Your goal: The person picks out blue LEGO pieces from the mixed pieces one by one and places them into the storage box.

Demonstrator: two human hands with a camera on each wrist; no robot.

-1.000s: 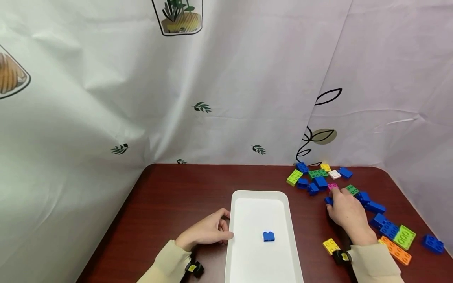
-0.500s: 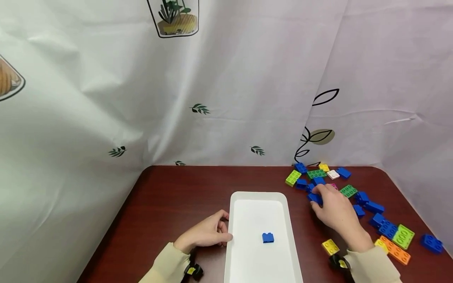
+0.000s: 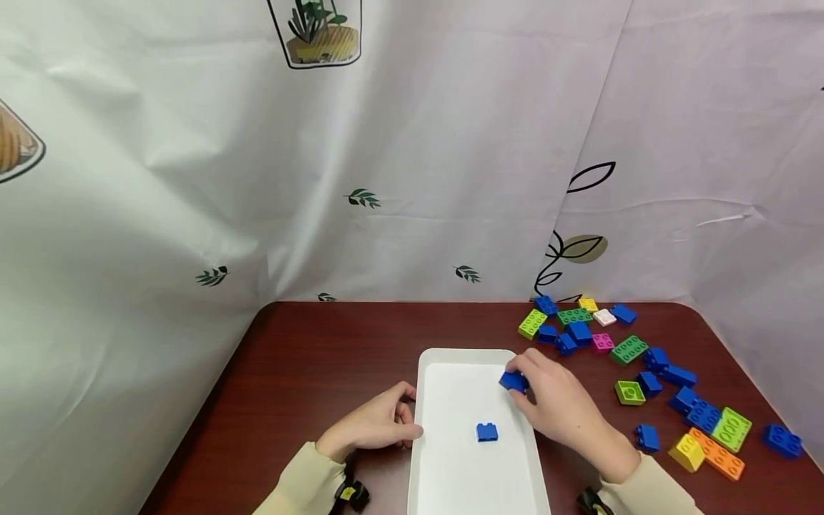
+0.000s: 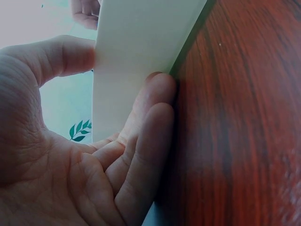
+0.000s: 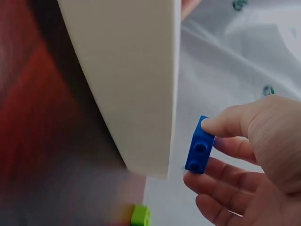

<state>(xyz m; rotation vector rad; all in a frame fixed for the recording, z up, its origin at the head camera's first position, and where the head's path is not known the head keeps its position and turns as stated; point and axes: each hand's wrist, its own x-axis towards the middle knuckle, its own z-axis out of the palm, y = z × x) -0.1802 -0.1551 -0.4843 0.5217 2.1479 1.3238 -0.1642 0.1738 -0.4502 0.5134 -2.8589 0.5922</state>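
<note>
My right hand [image 3: 558, 400] pinches a blue toy building brick [image 3: 513, 381] between thumb and fingers, above the far right part of a white tray [image 3: 450, 486]. In the right wrist view, two studs show on that brick [image 5: 200, 147], beyond the tray's outer wall [image 5: 136, 84]. A second blue brick [image 3: 486, 432] sits on the tray floor, right of its middle. At the tray's left side, my left hand [image 3: 376, 422] grips the edge. The left wrist view has the thumb [image 4: 77, 54] at the rim and the other fingers curled against the outer wall [image 4: 127, 66].
Loose bricks lie scattered over the right side of the dark red-brown table [image 3: 335, 357]. Among them are a pink brick [image 3: 602, 343], a lime brick [image 3: 629, 393], a yellow brick [image 3: 687, 452] and a long orange brick [image 3: 724, 458]. A patterned cloth [image 3: 412, 143] hangs behind.
My right hand has taken a blue brick from the scattered ones and carried it left, over the tray. The left hand stays at the tray's edge.
</note>
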